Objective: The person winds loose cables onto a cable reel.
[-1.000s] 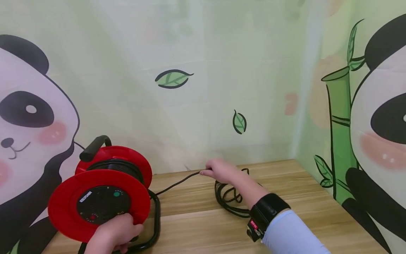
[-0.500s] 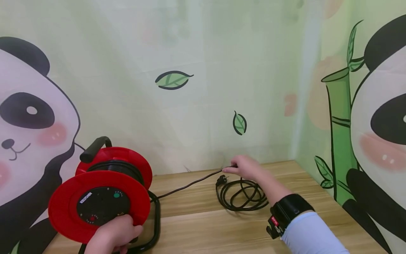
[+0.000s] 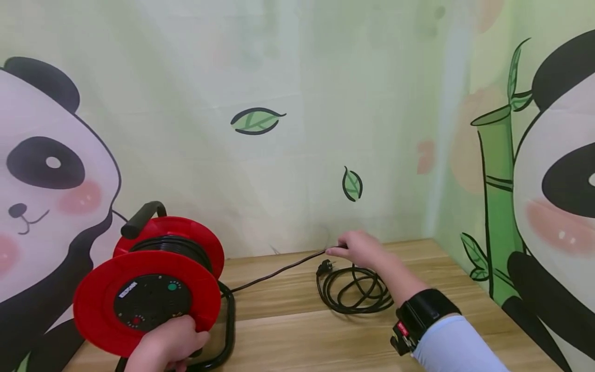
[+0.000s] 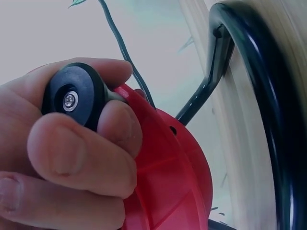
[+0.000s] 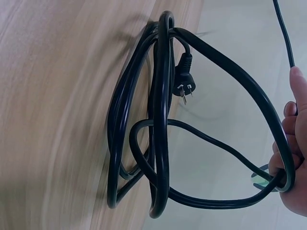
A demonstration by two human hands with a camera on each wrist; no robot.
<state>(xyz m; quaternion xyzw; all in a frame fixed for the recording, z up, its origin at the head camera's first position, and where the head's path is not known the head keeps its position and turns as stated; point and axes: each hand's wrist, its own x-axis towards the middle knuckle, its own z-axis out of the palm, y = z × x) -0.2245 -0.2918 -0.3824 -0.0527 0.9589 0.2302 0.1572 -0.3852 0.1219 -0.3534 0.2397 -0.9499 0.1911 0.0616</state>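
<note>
A cable reel with red discs [image 3: 93, 305] and black cable [image 3: 169, 245] wound between them stands at the left of the table. My left hand [image 3: 169, 338] is at the lower right of its front disc. In the left wrist view its fingers curl round a black crank knob [image 4: 79, 96] with a screw in its end. From the reel a black cable [image 3: 281, 269] runs rightward to my right hand [image 3: 361, 250], which grips it above the table. Below that hand lies a loose cable coil [image 5: 163, 120], and its plug [image 5: 184, 79] shows metal prongs.
The reel's black tubular stand [image 3: 230, 325] rests on the wooden table [image 3: 288, 341]. A black carry handle [image 3: 139, 219] rises above the discs. Behind the table hangs a pale green backdrop [image 3: 297, 170] printed with pandas, leaves and bamboo.
My right hand has moved to the right, and a longer stretch of cable now spans from the reel. The loose coil and plug show more fully. My left hand stays at the reel.
</note>
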